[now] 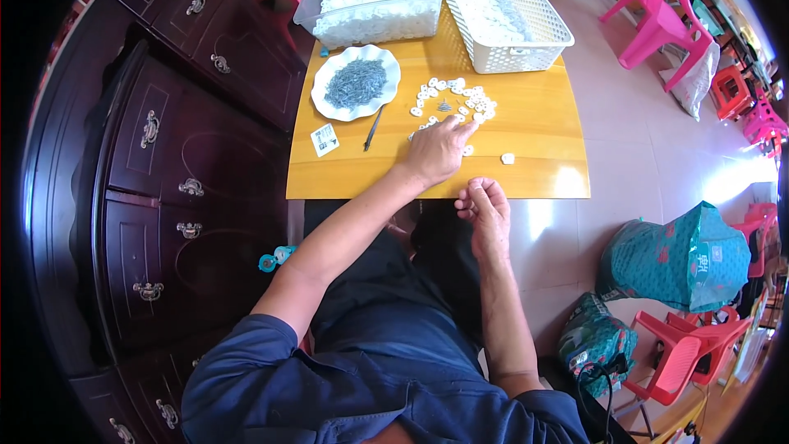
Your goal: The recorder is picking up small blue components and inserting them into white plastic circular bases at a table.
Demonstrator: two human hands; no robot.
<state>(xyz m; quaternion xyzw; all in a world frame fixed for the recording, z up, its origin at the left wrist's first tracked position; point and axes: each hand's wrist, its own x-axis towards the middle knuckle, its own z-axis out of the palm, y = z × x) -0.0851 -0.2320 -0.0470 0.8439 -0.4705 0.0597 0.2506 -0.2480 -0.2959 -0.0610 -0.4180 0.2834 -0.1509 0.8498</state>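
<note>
Your left hand (436,152) lies palm down on the yellow worktop (534,127), fingers spread flat and touching the near side of a scatter of small white pieces (454,99) at the worktop's middle; it grips nothing. Your right hand (485,207) hovers just off the near edge, its grip pinched almost closed, though you cannot tell what it holds. A white plate of grey pins (355,82) sits toward the left edge, a white basket (505,16) at the far right corner.

Yellow-orange table (526,127); white plastic pieces (454,100); white basket (538,20) far right; grey pins on white plate (329,97); pink chairs (657,12) right; dark maroon cabinet (164,181) left.
</note>
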